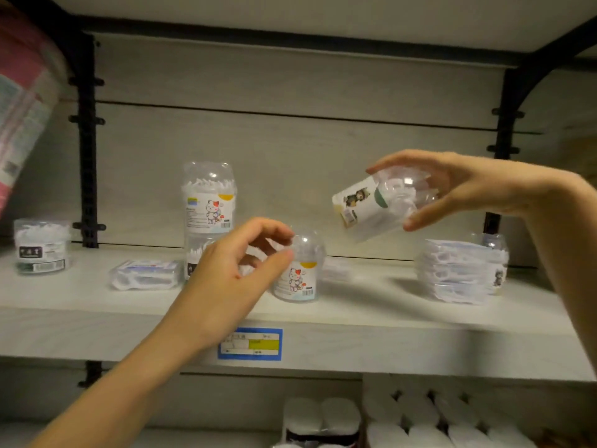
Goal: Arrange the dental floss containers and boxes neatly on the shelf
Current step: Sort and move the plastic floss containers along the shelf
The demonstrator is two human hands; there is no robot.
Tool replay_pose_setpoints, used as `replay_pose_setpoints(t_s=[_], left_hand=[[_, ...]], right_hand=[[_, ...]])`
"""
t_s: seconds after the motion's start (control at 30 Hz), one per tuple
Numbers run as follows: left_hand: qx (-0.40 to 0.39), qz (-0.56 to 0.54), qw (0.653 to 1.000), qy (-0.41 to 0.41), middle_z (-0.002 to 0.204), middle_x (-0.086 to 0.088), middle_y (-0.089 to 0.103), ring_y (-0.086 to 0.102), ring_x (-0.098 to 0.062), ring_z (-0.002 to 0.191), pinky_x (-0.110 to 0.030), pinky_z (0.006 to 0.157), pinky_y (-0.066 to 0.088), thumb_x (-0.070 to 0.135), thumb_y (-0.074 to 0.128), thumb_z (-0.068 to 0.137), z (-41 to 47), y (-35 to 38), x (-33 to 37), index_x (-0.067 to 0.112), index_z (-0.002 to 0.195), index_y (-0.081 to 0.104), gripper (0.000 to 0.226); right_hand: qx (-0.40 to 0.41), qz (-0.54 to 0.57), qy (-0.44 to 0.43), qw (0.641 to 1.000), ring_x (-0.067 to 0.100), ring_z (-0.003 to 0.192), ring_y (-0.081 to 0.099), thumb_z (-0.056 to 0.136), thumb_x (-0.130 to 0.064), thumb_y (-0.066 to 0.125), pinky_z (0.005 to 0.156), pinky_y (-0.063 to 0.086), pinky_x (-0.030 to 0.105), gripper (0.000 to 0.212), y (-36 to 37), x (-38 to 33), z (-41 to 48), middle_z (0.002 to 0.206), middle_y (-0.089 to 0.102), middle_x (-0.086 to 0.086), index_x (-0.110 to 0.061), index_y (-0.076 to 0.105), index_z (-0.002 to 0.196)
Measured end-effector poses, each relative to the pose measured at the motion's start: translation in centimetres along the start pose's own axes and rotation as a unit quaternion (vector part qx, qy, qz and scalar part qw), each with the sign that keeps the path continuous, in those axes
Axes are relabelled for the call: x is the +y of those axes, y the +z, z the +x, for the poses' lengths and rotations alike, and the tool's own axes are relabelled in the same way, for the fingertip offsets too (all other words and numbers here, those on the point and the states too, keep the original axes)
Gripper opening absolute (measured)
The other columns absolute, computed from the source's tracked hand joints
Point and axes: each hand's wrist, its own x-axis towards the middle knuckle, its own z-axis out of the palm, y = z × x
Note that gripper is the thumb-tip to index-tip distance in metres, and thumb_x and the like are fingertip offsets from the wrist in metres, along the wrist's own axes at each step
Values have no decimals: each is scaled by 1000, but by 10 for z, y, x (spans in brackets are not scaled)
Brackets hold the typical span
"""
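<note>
two hands at the shelf
right hand grips a tilted clear floss container above the shelf; left hand curls at a domed container standing there, grip unclear.

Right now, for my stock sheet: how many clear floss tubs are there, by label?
Red-and-white cat label tubs: 2
Dark-figure label tubs: 2, one held
Black-label tub: 1
Tub with label mostly hidden: 1
Total: 6

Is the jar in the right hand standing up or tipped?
Tipped. The right hand grips the clear jar in the air by its domed top, with its bottom pointing left and down.
</note>
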Motion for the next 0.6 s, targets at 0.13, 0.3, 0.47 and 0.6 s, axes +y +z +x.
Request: replay_pose_setpoints(t_s=[0.13, 0.3, 0.47, 0.6], left_hand=[[-49, -73, 994, -57, 107, 12, 67, 61, -1, 99, -21, 91, 48, 48, 52, 82, 18, 6, -1, 32, 109, 63, 33], [-250, -198, 938, -134, 106, 7, 72, 66, -8, 102, -21, 88, 52, 63, 61, 67, 18, 13, -1, 33, 99, 72, 45], [-196, -261, 932, -161, 108, 0, 72, 67, -11, 100, -22, 83, 55, 36, 64, 79, 6, 14, -3, 20, 109, 66, 35], [-108, -277, 943, -150, 111, 2, 70, 65, -13, 104, -30, 86, 53, 35, 61, 76, -2, 16, -8, 28, 124, 54, 50]], right_hand=[[-199, -26, -87, 976, 27, 125, 50, 68, -2, 72, 96, 49, 46, 74, 9, -16, 7, 134, 50, -1, -19, 42, 134], [-310, -78, -113, 941, 30, 125, 49, 68, 12, 71, 98, 42, 59, 77, 20, -32, 28, 134, 48, 3, -9, 37, 134], [-266, -32, -105, 958, 27, 131, 44, 71, -6, 75, 100, 45, 46, 85, 27, -31, 32, 147, 38, -3, -22, 31, 142], [-108, 50, -29, 992, 5, 115, 57, 65, -50, 74, 85, 54, 25, 80, 52, -18, 19, 140, 42, -14, -39, 38, 135]])
